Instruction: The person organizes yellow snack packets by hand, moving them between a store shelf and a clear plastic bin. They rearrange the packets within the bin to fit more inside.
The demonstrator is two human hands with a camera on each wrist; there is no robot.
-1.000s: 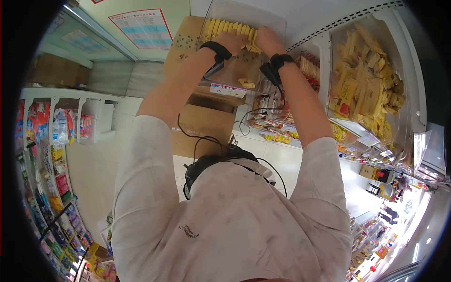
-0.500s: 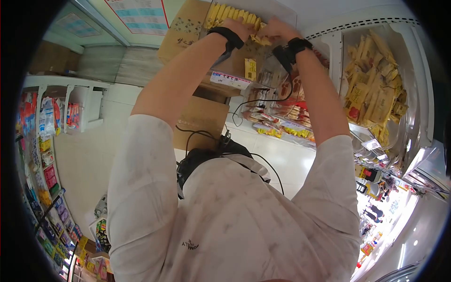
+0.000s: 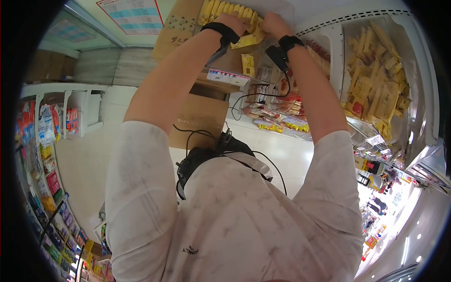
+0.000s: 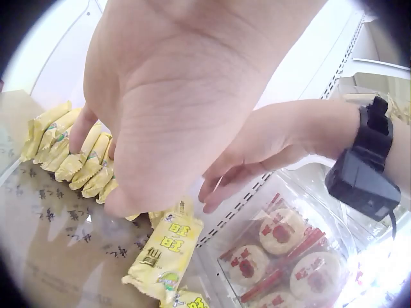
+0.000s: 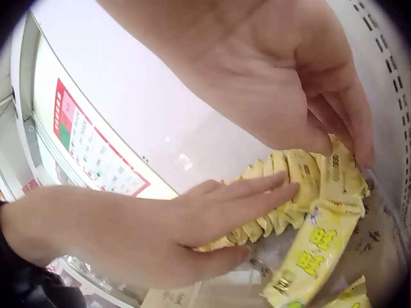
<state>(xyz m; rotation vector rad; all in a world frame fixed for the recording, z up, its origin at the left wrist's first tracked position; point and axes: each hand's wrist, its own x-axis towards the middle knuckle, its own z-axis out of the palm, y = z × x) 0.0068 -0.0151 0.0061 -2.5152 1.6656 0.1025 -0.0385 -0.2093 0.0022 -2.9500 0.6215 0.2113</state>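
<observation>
In the head view a row of yellow snack packets (image 3: pixel 221 10) stands on edge in a clear plastic bin. My left hand (image 3: pixel 233 24) rests on the row, its fingers stretched along the packets in the right wrist view. At the row's right end my right hand (image 3: pixel 276 26) pinches the end packet (image 5: pixel 339 173) between thumb and fingers. Just in front of that, a yellow packet (image 4: pixel 166 253) lies flat, printed side up. One more loose packet (image 3: pixel 248 65) lies near the bin's front edge, above a price label (image 3: pixel 228 77).
A cardboard box (image 3: pixel 176 33) sits left of the bin. Bagged round biscuits (image 4: pixel 282 231) are beside it on the right. Further right, a bin holds loose yellow packets (image 3: pixel 376 89). A black cable (image 3: pixel 253 96) hangs from the right wrist camera.
A packet now lies flat in front of the row, below the hands. The loose packet near the front edge has turned lengthwise. Both hands stay at the row's right end.
</observation>
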